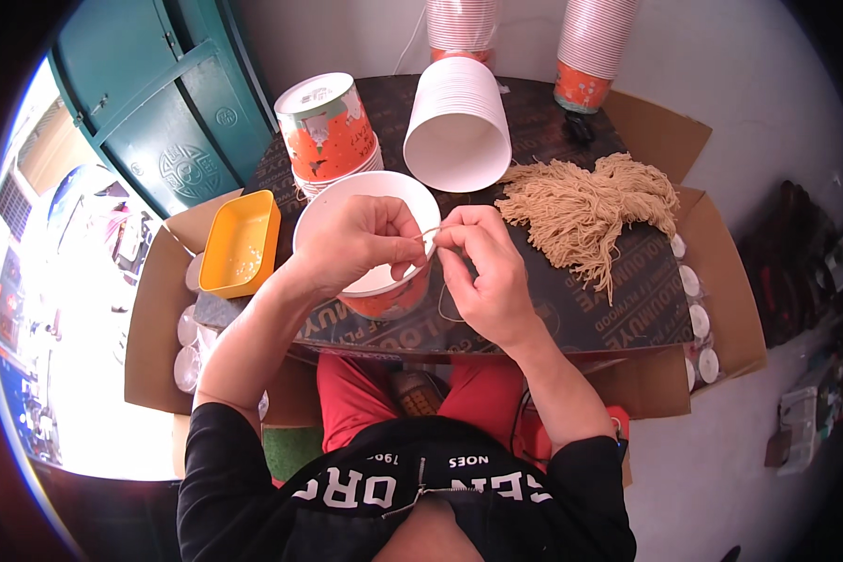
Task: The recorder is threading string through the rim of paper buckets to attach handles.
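Both hands meet at the right rim of an upright paper bucket (384, 304), white inside and orange outside. My left hand (370, 239) is closed in a pinch on a thin beige string (443, 302) above the bucket's mouth. Thumb and finger of my right hand (487, 272) press together on the same string at the rim. Part of the string loops down between the bucket and my right hand. Whether it passes through the bucket's wall is hidden by my fingers. A bundle of beige strings (585, 211) lies right of my right hand.
Behind the bucket stands an upside-down stack of orange buckets (326, 140). White nested buckets (459, 122) lie on their side, mouths toward me. Tall bucket stacks (595, 56) rise at the back. A yellow tray (270, 229) with small white bits sits left on the dark board (571, 323), above cardboard boxes.
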The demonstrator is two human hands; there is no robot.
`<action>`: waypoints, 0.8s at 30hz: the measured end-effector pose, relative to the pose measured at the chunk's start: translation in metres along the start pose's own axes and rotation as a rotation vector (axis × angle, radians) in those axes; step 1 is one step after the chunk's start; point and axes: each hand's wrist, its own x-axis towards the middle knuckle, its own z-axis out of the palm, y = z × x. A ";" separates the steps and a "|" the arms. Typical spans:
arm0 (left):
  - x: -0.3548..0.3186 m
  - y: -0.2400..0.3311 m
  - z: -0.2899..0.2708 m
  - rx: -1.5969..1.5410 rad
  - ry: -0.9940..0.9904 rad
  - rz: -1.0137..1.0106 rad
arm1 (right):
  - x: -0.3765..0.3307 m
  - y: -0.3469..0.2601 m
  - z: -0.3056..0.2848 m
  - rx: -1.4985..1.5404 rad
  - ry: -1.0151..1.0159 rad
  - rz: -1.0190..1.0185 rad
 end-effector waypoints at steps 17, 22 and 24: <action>-0.002 0.006 0.007 -0.060 0.055 -0.026 | -0.003 -0.002 0.008 -0.049 0.051 -0.095; -0.003 -0.002 0.004 -0.016 0.035 -0.004 | -0.004 -0.001 0.005 0.007 -0.006 -0.114; -0.003 -0.003 0.004 -0.022 0.030 0.004 | 0.002 0.006 0.002 -0.057 0.012 -0.129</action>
